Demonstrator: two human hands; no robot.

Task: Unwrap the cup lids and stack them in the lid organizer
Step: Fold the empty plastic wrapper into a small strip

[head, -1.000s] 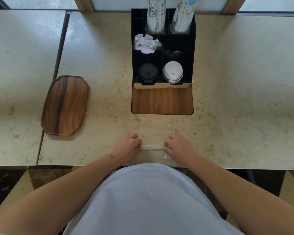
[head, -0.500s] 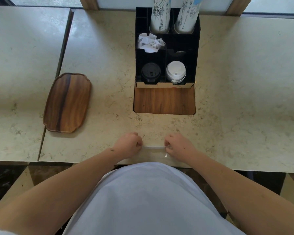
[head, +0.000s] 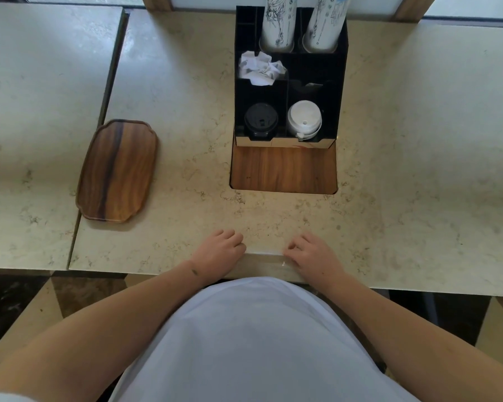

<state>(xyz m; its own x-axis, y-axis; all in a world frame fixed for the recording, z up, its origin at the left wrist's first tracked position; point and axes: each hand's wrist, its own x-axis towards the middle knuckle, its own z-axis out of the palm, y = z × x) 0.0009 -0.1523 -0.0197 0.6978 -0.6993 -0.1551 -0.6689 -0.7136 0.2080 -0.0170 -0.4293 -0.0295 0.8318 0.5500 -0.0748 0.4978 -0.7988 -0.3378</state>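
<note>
Lids in a clear wrapper (head: pixel 264 262) lie at the near edge of the tabletop (head: pixel 404 175), stretched sideways between the two hands. The long axis of the pack runs left to right, parallel to the tabletop edge, so each end meets one hand. The left hand (head: pixel 219 253) has its fingers curled on the left end; the right hand (head: pixel 312 256) has its fingers curled on the right end, and both seem to pinch the plastic, though the film is too sheer to be sure. Neither hand is nearer than the other. The lid organizer (head: pixel 341 91) stands well apart, straight ahead, with a black lid (head: pixel 261 119) and a white lid (head: pixel 304 120) in its two front compartments. Pulling the ends apart looks like the way to open the wrap.
</note>
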